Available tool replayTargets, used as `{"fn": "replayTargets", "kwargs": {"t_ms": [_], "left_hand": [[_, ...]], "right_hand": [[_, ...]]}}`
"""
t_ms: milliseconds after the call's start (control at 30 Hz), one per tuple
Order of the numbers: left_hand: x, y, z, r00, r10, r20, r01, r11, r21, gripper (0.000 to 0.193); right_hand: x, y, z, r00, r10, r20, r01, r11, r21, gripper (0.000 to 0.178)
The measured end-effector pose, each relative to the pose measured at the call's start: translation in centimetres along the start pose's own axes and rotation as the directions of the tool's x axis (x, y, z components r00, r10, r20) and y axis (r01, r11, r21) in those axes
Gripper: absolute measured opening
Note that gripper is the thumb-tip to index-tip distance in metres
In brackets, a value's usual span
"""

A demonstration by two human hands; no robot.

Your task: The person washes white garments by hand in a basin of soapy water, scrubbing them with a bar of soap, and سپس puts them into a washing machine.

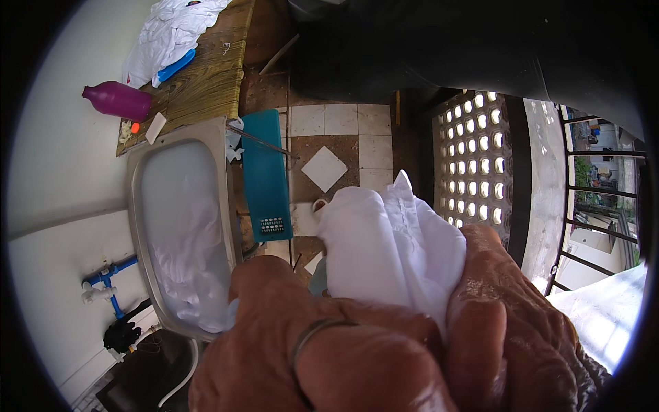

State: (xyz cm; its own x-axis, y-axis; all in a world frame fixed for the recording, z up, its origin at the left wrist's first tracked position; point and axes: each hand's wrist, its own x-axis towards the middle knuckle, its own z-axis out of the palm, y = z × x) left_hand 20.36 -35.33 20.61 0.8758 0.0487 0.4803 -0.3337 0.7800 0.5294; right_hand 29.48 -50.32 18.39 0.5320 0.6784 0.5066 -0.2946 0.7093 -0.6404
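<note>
Close in front of me, a white cloth is bunched upright between my two hands. My left hand, with a ring on one finger, is closed against the cloth's lower left side. Against its right side, my right hand is closed as well, and its skin looks wet. Both hands grip the fabric; the fingertips are hidden. To the left is a metal sink of cloudy water, with white fabric under the surface.
A wooden counter beyond the sink bears white clothes, a purple bottle and a blue object. A teal plastic piece stands beside the sink. Blue pipes run along the left wall. A perforated block wall stands right.
</note>
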Motion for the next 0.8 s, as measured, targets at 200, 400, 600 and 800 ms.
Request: {"fn": "replayTargets", "kwargs": {"t_ms": [200,400,600,800], "left_hand": [[0.3,0.3,0.2,0.999,0.019,-0.037,-0.019,1.0,0.01,0.038],[1.9,2.6,-1.5,0.985,0.044,-0.165,-0.016,0.986,0.169,0.041],[7.0,3.3,-10.8,0.925,-0.056,-0.376,0.26,0.814,0.519,0.046],[8.9,2.8,-12.0,0.955,-0.076,-0.288,0.247,0.741,0.625,0.014]], "right_hand": [[0.1,-0.2,0.4,1.0,0.003,0.003,-0.003,1.0,0.031,0.039],[1.9,-0.7,-0.2,0.995,-0.024,-0.098,0.024,1.0,-0.005,0.038],[5.7,0.5,-6.7,0.871,0.053,-0.488,-0.236,0.917,-0.323,0.021],[5.9,0.8,-9.6,0.846,-0.057,-0.53,-0.367,0.659,-0.657,0.022]]}}
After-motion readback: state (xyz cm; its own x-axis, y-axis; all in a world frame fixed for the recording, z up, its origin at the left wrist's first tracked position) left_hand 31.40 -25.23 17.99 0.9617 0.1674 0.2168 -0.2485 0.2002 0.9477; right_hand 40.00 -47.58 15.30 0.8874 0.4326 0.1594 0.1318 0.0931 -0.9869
